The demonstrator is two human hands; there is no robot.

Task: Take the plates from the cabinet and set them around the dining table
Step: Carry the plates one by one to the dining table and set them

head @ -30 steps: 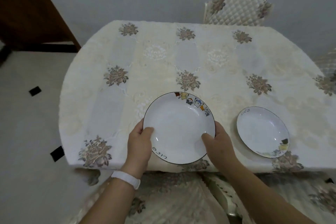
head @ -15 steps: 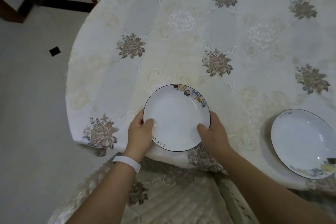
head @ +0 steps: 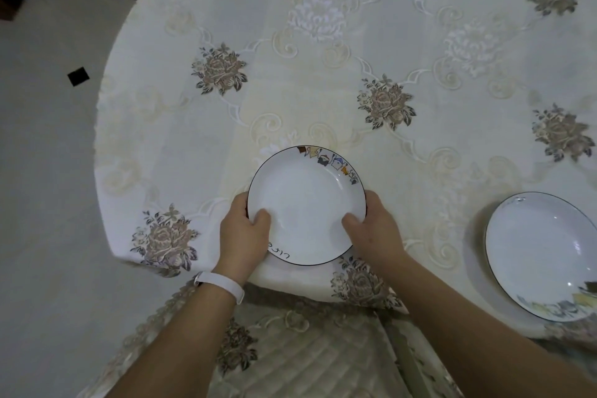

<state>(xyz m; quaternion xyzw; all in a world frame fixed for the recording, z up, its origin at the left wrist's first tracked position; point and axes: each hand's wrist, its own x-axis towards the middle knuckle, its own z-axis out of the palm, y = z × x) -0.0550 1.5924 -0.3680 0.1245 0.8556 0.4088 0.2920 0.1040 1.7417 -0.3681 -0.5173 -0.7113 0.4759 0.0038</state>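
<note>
Your left hand (head: pixel 244 233) and right hand (head: pixel 374 229) both grip the plate (head: pixel 307 203) | risk: release this near the table (head: pixel 181 145) edge, it tips

The bench (head: pixel 323 81) is lying bare across its far and left stretch, beyond the white plate (head: pixel 303 207) that the left hand (head: pixel 242 236) and right hand (head: pixel 376 229) are gripping by the rim at the near edge; a second plate (head: pixel 542 252) is occupying the near right, well apart, bare bench running between the two; a quilted chair seat (head: pixel 307 362) is filling the space just below that edge.
</note>
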